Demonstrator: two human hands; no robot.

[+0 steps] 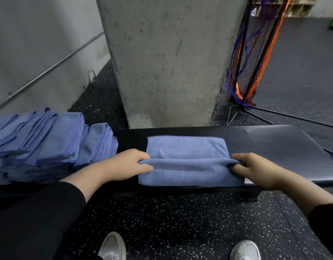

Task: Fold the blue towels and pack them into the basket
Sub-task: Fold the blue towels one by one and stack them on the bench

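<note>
**Both hands pinch a towel's fold on the bench**

The left hand (127,164) and right hand (255,168) each pinch one end of a raised fold in the towel (188,162), fingers curled into the cloth. The towel lies at frame centre on the black bench (285,147), long axis running left to right. It is plain blue, soft, partly folded, edges fairly square. At left sits a stack (49,139) of folded blue towels. A concrete pillar (167,62) stands behind.
</note>
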